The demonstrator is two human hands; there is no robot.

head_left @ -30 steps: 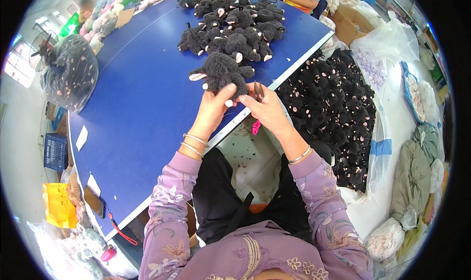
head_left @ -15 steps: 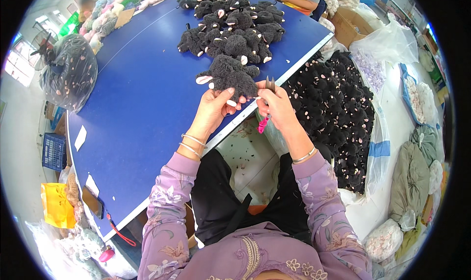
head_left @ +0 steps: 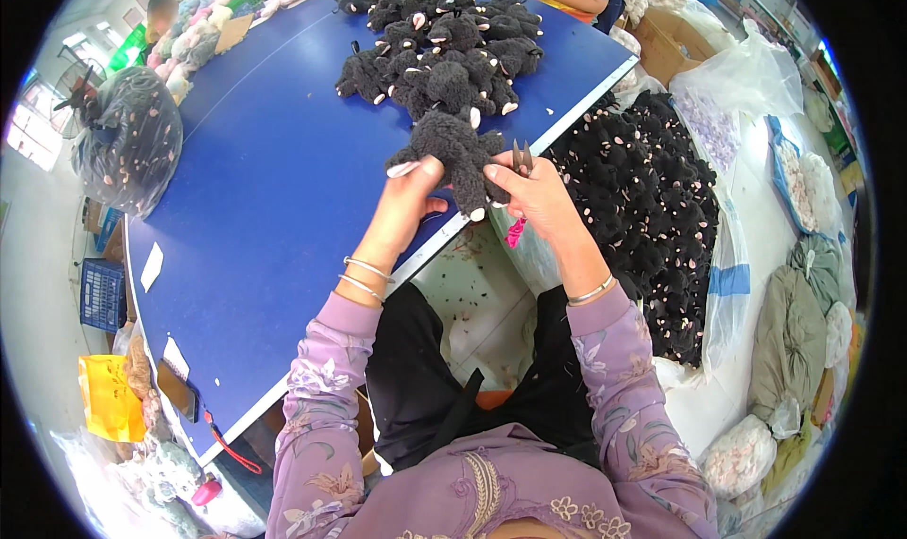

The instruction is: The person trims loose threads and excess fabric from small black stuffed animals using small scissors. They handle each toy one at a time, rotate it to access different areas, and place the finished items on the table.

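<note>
A fluffy black plush toy (head_left: pixel 452 156) with pale ear and foot pieces hangs over the table's edge between my hands. My left hand (head_left: pixel 408 197) is closed on its left side, by a white-and-pink ear. With thumb and finger, my right hand (head_left: pixel 537 199) pinches the toy's right side. That same hand also keeps a small pair of scissors (head_left: pixel 521 157) in its palm, blades pointing up and away, with a pink-wrapped handle (head_left: pixel 515 232) showing below. Just beyond lies a heap of similar black plush toys (head_left: pixel 444 52) on the blue table (head_left: pixel 274 199).
Right of the table sits a large open bag of black plush pieces (head_left: pixel 642 227). A filled dark plastic bag (head_left: pixel 130 142) stands at the left edge, near a phone (head_left: pixel 178 391) with a red strap. Another person's arm (head_left: pixel 572 0) shows at the far side.
The plush toy has been turned, a limb now pointing down toward me. My left hand has shifted to its left side, and my right fingers have moved onto its right side.
</note>
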